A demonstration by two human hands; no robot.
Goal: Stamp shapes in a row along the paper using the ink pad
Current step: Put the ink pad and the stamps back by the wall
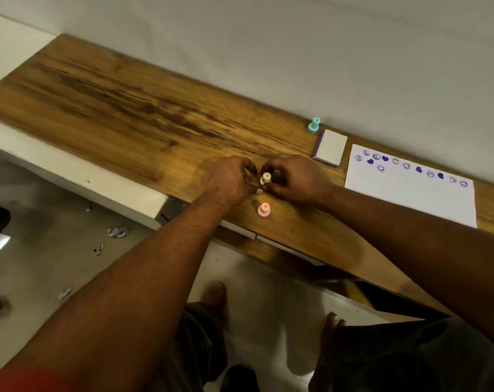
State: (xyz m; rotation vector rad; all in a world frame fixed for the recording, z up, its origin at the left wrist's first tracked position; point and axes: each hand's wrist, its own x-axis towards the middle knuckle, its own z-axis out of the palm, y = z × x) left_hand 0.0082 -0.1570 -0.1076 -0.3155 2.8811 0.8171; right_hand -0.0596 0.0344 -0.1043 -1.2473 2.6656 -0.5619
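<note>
Wooden desk (127, 108): both hands, left (226, 179) and right (294, 179), pinch 1 cream stamp (266, 178); pink stamp (264, 210) nears the edge; pad (331, 147) closed beside paper (409, 193).

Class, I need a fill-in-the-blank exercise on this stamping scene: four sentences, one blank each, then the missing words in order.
1. Both hands, left hand and right hand, meet around the ____ stamp.
2. The pink stamp stands ____ on the wooden table.
3. The teal stamp stands beside the closed ____.
4. The paper shows smiley faces and ____ in purple ink.

Missing words: cream; upright; ink pad; hearts
</note>
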